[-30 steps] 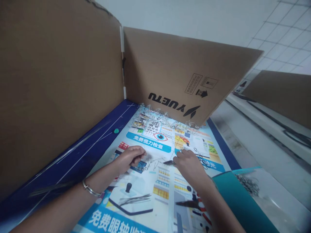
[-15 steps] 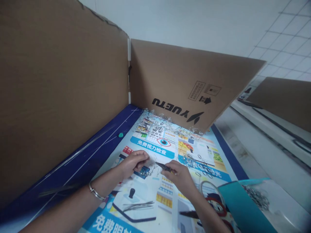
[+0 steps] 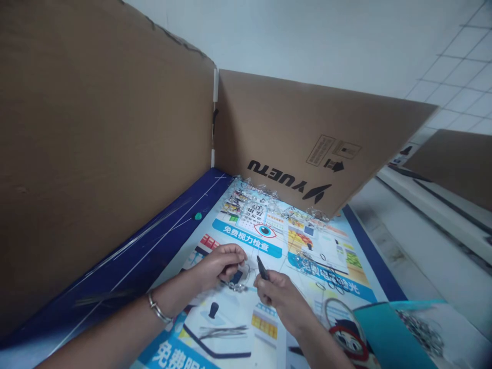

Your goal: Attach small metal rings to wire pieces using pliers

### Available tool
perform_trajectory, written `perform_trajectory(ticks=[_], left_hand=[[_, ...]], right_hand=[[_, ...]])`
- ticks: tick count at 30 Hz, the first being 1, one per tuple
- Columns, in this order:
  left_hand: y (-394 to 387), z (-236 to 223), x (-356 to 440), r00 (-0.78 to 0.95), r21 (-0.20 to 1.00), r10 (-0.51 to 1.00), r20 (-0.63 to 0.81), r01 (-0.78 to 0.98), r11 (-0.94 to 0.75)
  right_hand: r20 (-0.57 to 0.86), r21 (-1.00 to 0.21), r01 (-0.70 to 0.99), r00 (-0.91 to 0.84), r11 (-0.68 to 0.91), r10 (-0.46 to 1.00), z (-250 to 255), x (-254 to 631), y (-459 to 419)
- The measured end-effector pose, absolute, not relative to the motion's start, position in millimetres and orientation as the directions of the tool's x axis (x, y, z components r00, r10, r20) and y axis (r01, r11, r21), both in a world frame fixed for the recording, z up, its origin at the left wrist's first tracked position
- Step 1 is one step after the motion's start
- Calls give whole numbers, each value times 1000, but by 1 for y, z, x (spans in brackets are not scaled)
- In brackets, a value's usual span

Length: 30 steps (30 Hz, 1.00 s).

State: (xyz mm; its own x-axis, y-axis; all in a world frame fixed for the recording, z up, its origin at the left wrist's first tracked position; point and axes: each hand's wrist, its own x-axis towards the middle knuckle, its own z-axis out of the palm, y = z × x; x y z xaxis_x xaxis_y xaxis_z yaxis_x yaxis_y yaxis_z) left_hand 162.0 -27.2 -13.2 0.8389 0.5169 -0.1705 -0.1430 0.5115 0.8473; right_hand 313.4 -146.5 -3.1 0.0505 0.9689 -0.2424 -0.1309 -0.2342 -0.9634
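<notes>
My left hand [image 3: 221, 266] is closed in a pinch over the poster, a metal bangle on its wrist. From its fingers hangs a small wire piece with clear shiny beads [image 3: 237, 287]; its exact shape is too fine to make out. My right hand [image 3: 280, 297] is closed around small dark-tipped pliers [image 3: 262, 267], their jaws pointing up and away from me. The pliers are a short gap to the right of the wire piece, not touching it. Most of their handles are hidden in my palm.
A printed poster [image 3: 246, 256] covers the blue table. Cut wires [image 3: 223, 332] lie near me; beaded wire pieces [image 3: 269, 195] line the back. Cardboard panels [image 3: 277, 118] stand left and behind. At right are scissors [image 3: 295, 351] and a teal-edged box [image 3: 392, 333] of metal bits.
The pliers have turned from pointing left to pointing more upward, away from the wire piece. My left hand keeps its pinch. The whole view has shifted slightly.
</notes>
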Motion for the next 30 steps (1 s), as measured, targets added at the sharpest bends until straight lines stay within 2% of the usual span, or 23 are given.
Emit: perform_trajectory(ticks=[4, 13, 18, 22, 26, 28, 30], left_hand=[[-30, -11, 161, 874, 832, 454, -175, -116, 543], [-37, -5, 160, 858, 849, 487, -163, -130, 512], [-34, -8, 161, 820, 882, 552, -152, -140, 449], [-33, -10, 162, 785, 917, 604, -136, -130, 376], [-38, -7, 166, 712, 961, 686, -149, -60, 272], [-41, -4, 168, 654, 985, 746, -128, -7, 175], [-46, -2, 169, 621, 999, 783, -41, 23, 34]], right_hand=[[-234, -968, -108, 41, -228, 971, -6, 312, -146], [-236, -971, 28, 74, -239, 969, -2, 310, -147], [-195, -935, 263, 174, -236, 965, 2, 314, -146], [-100, -860, 461, 269, -219, 958, 3, 320, -145], [-48, -811, 551, 271, -196, 961, 8, 322, -145], [-29, -789, 586, 267, -187, 963, 11, 323, -146], [22, -758, 633, 265, -157, 964, 15, 325, -148]])
